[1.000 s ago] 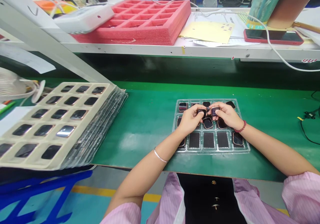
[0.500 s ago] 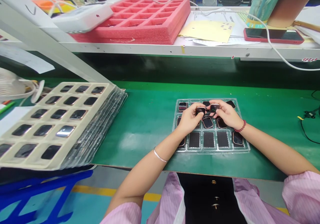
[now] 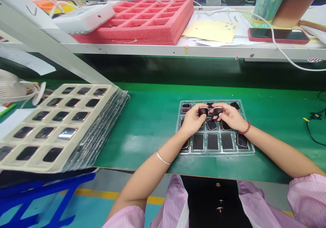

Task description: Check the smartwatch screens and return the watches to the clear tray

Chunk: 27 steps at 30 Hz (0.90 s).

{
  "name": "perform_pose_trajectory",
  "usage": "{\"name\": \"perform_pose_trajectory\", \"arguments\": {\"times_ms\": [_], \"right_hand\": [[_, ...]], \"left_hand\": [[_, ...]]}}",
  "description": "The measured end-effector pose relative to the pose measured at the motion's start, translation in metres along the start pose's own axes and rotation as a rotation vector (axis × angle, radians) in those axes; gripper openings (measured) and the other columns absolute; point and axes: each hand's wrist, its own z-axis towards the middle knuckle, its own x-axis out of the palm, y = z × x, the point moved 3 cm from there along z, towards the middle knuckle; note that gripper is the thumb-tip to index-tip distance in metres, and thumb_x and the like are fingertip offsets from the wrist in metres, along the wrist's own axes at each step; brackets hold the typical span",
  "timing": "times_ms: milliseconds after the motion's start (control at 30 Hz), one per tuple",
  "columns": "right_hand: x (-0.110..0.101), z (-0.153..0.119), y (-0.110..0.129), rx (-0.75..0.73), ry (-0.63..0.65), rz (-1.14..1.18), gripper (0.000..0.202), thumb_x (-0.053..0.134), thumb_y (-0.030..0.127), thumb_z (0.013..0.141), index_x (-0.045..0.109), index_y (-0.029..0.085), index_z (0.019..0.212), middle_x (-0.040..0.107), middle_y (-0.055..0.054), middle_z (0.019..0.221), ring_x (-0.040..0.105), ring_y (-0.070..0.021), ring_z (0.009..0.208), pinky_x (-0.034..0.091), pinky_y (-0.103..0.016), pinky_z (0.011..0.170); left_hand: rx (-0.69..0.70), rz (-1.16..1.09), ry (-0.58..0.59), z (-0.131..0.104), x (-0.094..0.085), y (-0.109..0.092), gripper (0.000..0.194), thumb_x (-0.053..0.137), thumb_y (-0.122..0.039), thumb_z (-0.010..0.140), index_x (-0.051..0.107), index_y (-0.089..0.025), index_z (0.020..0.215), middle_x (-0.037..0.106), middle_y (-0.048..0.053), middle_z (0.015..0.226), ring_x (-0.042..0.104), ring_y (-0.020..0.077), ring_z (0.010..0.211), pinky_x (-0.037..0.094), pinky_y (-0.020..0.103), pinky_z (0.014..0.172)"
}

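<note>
Over a clear plastic tray [image 3: 213, 153], my left hand [image 3: 192, 120] holds a dark square watch-like piece [image 3: 203, 111] between thumb and fingers. My right hand [image 3: 230, 116] pinches a similar dark piece [image 3: 218, 111] just beside it, with a small gap between the two. Similar pieces lie in the tray's upper compartments, among them one tilted piece [image 3: 211, 124] below my hands. Another piece [image 3: 242, 140] sits in the lower right compartment. Three middle compartments of the bottom row show only flat black bottoms [image 3: 213, 142]. My hands partly hide the upper rows.
At the left stands a stack of trays, the top cream tray [image 3: 57, 126] filled with dark pieces. A shelf [image 3: 152, 50] crosses behind, bearing red foam [image 3: 175, 24], papers and a phone [image 3: 278, 35]. A small fan [image 3: 12, 87] is far left; a cable [image 3: 315, 116] lies right.
Both held pieces have tilted slightly, and their faces now show faint light markings. The piece in my right hand has shifted slightly left and down. The tray has not moved.
</note>
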Motion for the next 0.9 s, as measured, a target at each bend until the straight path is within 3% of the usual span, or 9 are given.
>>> {"name": "perform_pose_trajectory", "arguments": {"times_ms": [100,200,400,600,767,900], "right_hand": [[0.000,0.001,0.000,0.004,-0.002,0.011,0.043,0.059,0.021,0.086,0.060,0.020,0.129,0.074,-0.011,0.121,0.077,-0.0192,0.089,0.064,-0.033,0.075],[-0.001,0.001,-0.001,0.012,-0.003,0.002,0.043,0.057,0.021,0.087,0.060,0.020,0.130,0.074,-0.011,0.121,0.077,-0.0190,0.088,0.064,-0.033,0.073],[0.001,0.000,-0.001,0.001,0.008,-0.008,0.051,0.062,0.017,0.080,0.059,0.021,0.130,0.073,-0.011,0.125,0.076,-0.0199,0.093,0.064,-0.037,0.084],[-0.001,0.001,-0.003,0.013,-0.006,0.016,0.044,0.057,0.017,0.083,0.060,0.019,0.128,0.075,-0.010,0.116,0.076,-0.0177,0.083,0.064,-0.031,0.069],[-0.002,0.003,-0.004,0.034,0.002,0.054,0.055,0.058,0.011,0.075,0.059,0.021,0.129,0.075,-0.010,0.119,0.076,-0.0192,0.088,0.064,-0.030,0.071],[-0.003,0.003,-0.004,0.038,0.019,0.051,0.060,0.056,0.008,0.073,0.059,0.023,0.131,0.074,-0.010,0.122,0.076,-0.0197,0.089,0.064,-0.031,0.070]], "left_hand": [[-0.020,0.017,0.002,-0.001,0.000,0.001,0.045,0.063,-0.007,0.070,0.065,-0.017,0.114,0.073,0.006,0.101,0.070,0.0193,0.095,0.054,0.027,0.080],[-0.029,0.005,0.013,0.000,0.001,0.002,0.041,0.065,-0.011,0.073,0.065,-0.017,0.114,0.073,0.007,0.103,0.070,0.0191,0.092,0.055,0.026,0.075],[-0.014,-0.008,0.017,0.000,0.000,0.003,0.044,0.064,-0.009,0.071,0.064,-0.018,0.115,0.073,0.007,0.107,0.070,0.0191,0.096,0.054,0.027,0.079],[-0.051,-0.034,0.026,0.000,0.000,0.003,0.035,0.066,-0.016,0.075,0.066,-0.016,0.110,0.072,0.006,0.101,0.067,0.0156,0.079,0.053,0.026,0.071],[-0.063,-0.076,-0.009,0.003,-0.001,0.009,0.059,0.061,-0.004,0.064,0.064,-0.018,0.121,0.070,0.009,0.123,0.069,0.0209,0.107,0.054,0.026,0.080],[-0.065,-0.107,-0.010,0.005,-0.002,0.014,0.063,0.059,-0.003,0.062,0.063,-0.018,0.123,0.069,0.010,0.127,0.068,0.0227,0.111,0.056,0.028,0.083]]}}
